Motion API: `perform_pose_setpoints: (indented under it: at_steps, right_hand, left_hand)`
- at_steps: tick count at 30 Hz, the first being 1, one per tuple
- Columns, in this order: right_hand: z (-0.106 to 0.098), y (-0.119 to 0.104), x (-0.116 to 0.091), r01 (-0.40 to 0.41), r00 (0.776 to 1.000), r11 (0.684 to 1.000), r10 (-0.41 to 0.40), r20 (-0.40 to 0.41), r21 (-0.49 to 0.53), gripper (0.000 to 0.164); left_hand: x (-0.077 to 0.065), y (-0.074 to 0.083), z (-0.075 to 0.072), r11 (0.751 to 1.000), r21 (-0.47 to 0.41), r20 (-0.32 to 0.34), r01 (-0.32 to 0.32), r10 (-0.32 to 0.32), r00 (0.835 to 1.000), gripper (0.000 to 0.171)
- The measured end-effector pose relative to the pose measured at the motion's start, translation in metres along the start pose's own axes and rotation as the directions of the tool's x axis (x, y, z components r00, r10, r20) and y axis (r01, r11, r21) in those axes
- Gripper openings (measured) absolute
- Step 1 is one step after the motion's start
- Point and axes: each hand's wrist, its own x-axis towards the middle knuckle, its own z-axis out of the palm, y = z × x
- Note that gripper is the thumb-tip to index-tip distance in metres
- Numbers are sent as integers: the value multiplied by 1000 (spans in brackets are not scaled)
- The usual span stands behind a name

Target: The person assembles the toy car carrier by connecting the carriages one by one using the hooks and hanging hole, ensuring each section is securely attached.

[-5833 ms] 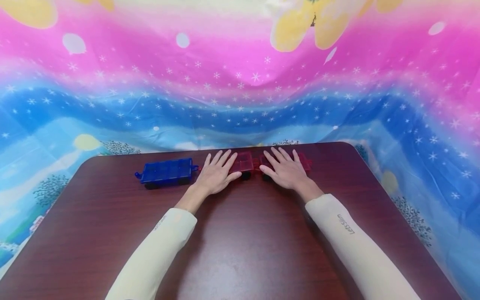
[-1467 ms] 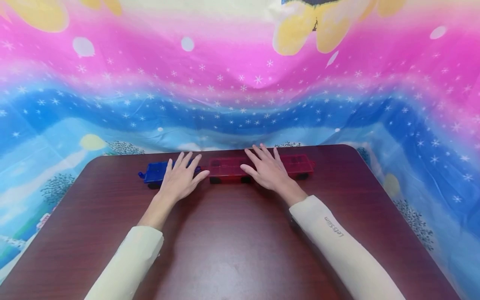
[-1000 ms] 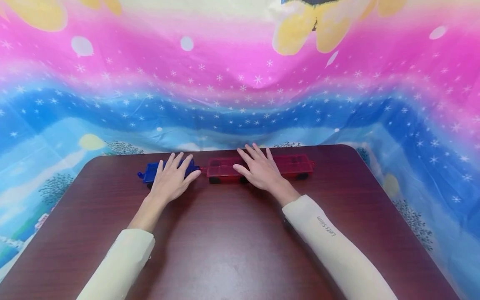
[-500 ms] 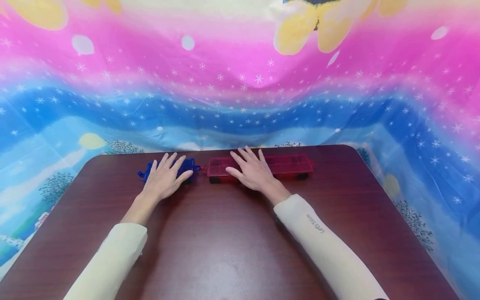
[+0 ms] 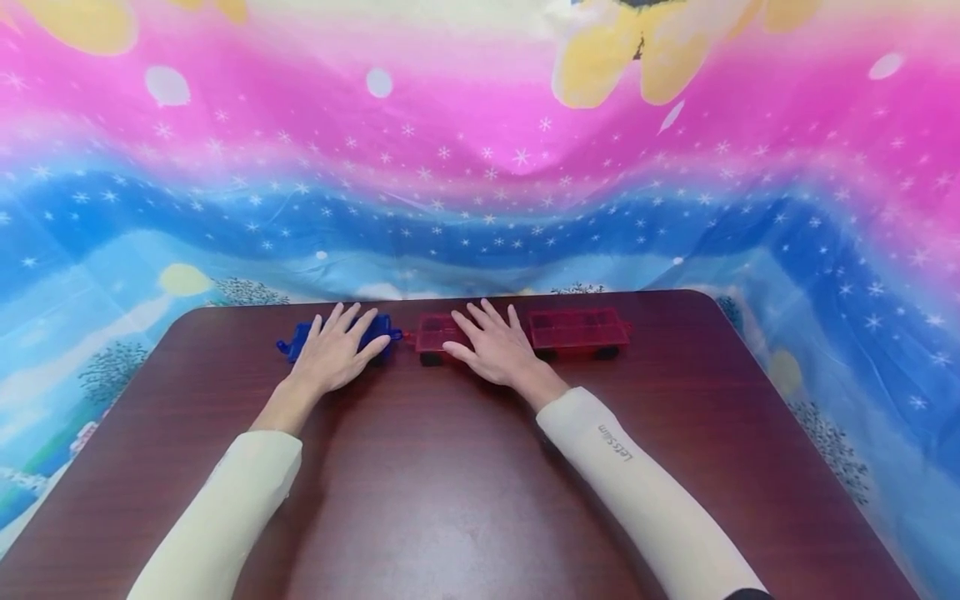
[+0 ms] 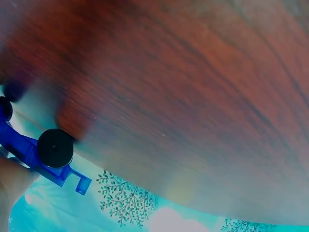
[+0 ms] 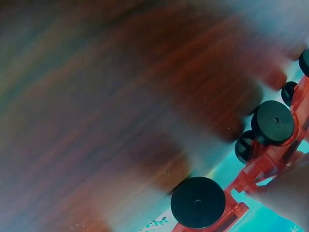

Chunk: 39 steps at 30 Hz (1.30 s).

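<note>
A blue toy wagon [image 5: 372, 333] and two see-through red toy wagons, a left one [image 5: 437, 335] and a right one [image 5: 577, 329], stand in a row near the table's far edge. My left hand [image 5: 330, 354] lies over the blue wagon with spread, straight fingers. Across the right part of the left red wagon rests my right hand [image 5: 497, 346], fingers also spread, hiding the joint between the red wagons in the head view. The blue hook meets the red one; whether they are linked I cannot tell. The left wrist view shows a blue end hook [image 6: 83, 185] and a black wheel [image 6: 55, 148].
The dark brown wooden table [image 5: 450, 475] has rounded far corners. Behind it and at both sides hangs a pink and blue patterned cloth [image 5: 480, 192]. In the right wrist view, black wheels [image 7: 198, 202] stand along the red wagons.
Both hands have slid left along the row: the left from the left red wagon to the blue one, the right from the right red wagon to the left one. The wagons look nearly unmoved.
</note>
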Motion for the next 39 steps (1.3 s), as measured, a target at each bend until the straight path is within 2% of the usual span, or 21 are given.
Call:
perform_pose_setpoints:
  at_steps: [6, 11, 17, 34, 39]
  right_hand:
    - [2, 1, 2, -5, 1000, 1000, 5, 5, -1, 74]
    - [2, 2, 7, 0, 1000, 1000, 0, -9, -4, 74]
    - [4, 3, 9, -7, 1000, 1000, 7, -3, -13, 74]
    - [3, 2, 9, -18, 999, 995, 21, 30, -94, 74]
    - [4, 3, 9, -19, 999, 995, 23, 36, -94, 74]
  left_hand:
    - [2, -1, 4, 1000, 26, 38, 17, -18, 999, 83]
    - [5, -2, 2, 998, 46, 35, 42, -43, 998, 89]
    - [6, -3, 3, 996, 68, 61, 54, -59, 996, 92]
    - [6, -8, 3, 999, 28, 43, 45, -46, 998, 91]
    - [4, -10, 1, 998, -3, 38, 63, -62, 997, 90]
